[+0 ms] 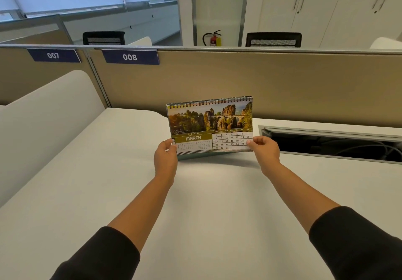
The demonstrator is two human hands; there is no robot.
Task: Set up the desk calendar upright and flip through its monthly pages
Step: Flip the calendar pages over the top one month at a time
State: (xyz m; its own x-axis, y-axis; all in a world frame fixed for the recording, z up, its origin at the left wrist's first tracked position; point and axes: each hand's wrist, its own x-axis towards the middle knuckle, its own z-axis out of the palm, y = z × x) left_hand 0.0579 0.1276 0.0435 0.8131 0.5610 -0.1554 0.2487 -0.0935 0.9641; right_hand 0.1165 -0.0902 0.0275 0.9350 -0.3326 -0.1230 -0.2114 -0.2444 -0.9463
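A spiral-bound desk calendar [210, 123] stands upright near the back of the white desk [206, 203], its wire binding on top. The page facing me reads MARCH 2026, with a photo of rock towers and a stone bridge above the date grid. My left hand [165, 157] pinches the lower left corner of the calendar. My right hand [265, 151] pinches the lower right corner, thumb on the date grid. Both arms reach forward in dark sleeves pushed up the forearm.
A beige partition [282, 83] with labels 007 and 008 runs close behind the calendar. An open cable slot [330, 143] with wires inside lies in the desk to the right. A white curved divider [50, 114] rises on the left.
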